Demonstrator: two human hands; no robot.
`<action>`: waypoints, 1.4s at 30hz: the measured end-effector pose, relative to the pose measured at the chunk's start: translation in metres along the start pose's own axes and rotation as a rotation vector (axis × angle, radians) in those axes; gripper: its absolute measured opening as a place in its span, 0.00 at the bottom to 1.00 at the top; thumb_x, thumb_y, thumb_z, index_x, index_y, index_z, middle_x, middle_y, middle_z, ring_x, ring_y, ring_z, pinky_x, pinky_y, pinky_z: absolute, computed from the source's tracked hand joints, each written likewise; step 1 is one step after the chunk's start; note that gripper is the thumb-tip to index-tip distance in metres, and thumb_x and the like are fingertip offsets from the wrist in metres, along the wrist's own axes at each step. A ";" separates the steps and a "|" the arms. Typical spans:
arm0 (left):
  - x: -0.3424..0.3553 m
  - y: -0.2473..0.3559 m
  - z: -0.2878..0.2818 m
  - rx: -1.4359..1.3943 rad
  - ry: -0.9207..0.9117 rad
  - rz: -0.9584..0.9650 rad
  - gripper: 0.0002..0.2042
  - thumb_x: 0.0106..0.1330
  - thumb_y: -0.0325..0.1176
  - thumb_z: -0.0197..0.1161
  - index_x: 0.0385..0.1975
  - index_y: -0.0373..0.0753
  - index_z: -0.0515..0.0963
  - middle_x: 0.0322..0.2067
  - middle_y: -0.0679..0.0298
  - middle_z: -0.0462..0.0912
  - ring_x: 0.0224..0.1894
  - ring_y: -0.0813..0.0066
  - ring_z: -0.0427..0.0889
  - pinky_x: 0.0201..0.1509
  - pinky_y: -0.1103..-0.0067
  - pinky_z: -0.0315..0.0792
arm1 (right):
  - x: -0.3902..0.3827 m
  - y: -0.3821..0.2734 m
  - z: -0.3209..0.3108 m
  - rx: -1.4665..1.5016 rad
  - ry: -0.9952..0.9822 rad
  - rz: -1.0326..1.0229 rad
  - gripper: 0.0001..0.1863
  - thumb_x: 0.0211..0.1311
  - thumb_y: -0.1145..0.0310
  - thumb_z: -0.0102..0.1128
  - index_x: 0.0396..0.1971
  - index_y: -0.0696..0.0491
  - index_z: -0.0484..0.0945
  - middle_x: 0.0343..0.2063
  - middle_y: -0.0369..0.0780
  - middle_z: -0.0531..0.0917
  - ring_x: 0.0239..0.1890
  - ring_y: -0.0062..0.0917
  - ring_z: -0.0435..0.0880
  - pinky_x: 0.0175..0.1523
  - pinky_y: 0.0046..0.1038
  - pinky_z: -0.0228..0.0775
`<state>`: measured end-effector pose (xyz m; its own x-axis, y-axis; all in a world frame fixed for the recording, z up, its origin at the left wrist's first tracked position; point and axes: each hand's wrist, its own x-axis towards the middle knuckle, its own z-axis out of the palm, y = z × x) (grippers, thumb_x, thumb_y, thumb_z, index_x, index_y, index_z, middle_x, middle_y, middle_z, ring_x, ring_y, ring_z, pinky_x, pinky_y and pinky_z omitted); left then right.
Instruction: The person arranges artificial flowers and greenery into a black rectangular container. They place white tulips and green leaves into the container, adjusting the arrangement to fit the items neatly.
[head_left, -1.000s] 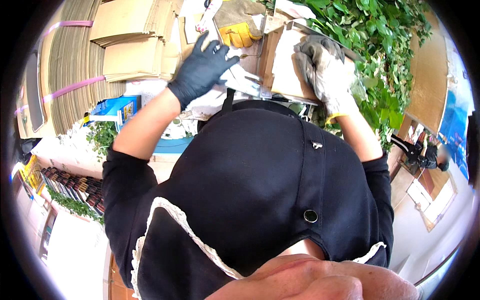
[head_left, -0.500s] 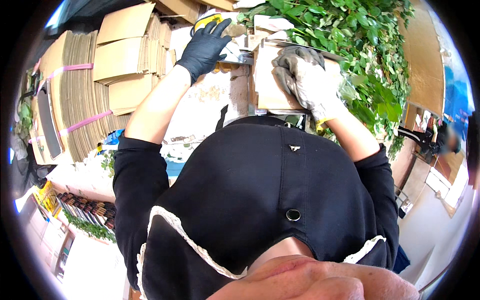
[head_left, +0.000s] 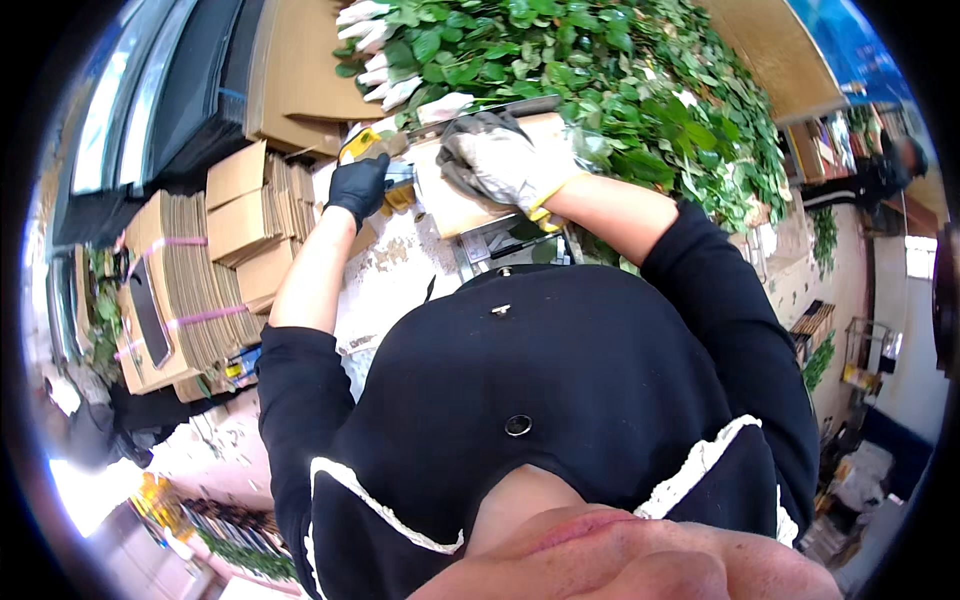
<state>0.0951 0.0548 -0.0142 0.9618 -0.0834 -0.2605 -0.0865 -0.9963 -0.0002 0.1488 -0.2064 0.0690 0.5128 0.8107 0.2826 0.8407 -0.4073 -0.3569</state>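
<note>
Left hand [head_left: 357, 190] has curled beside the yellow object [head_left: 359, 145]; right hand [head_left: 505, 165] should press the board [head_left: 447, 208] evenly, the fingers' hold unclear on both.

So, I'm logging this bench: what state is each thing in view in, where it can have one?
Black-gloved left hand, fingers curled; grip unclear
Grey-and-white-gloved right hand, resting on the tan board
Tan board, partly covered by that hand
Yellow object beyond the left hand, partly hidden
Leafy foliage, heaped, green
Cardboard stack, bound with pink straps
</note>
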 end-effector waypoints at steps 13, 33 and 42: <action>-0.025 0.107 -0.009 -2.532 -0.229 0.232 0.14 0.65 0.32 0.61 0.47 0.33 0.74 0.40 0.59 0.82 0.41 0.67 0.83 0.46 0.73 0.78 | -0.024 0.038 -0.023 0.611 -0.007 -0.006 0.24 0.58 0.75 0.55 0.57 0.52 0.73 0.51 0.48 0.79 0.51 0.35 0.80 0.57 0.33 0.70; 0.030 0.159 -0.053 -0.381 0.381 0.472 0.28 0.61 0.45 0.61 0.63 0.52 0.70 0.63 0.49 0.65 0.65 0.50 0.63 0.68 0.63 0.55 | -0.090 0.081 -0.174 -0.264 -0.705 0.375 0.27 0.48 0.69 0.57 0.53 0.54 0.71 0.25 0.47 0.82 0.28 0.40 0.84 0.33 0.37 0.75; 0.029 0.158 -0.048 -0.439 0.403 0.461 0.24 0.62 0.34 0.57 0.61 0.50 0.71 0.63 0.53 0.67 0.64 0.53 0.64 0.68 0.62 0.57 | -0.100 0.128 -0.123 0.031 -0.852 0.351 0.30 0.50 0.61 0.60 0.56 0.49 0.69 0.27 0.49 0.83 0.32 0.46 0.82 0.37 0.43 0.73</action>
<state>0.1217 -0.1064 0.0249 0.8811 -0.4119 0.2325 -0.4730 -0.7688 0.4303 0.2270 -0.3911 0.1042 0.4250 0.6837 -0.5933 0.6501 -0.6866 -0.3256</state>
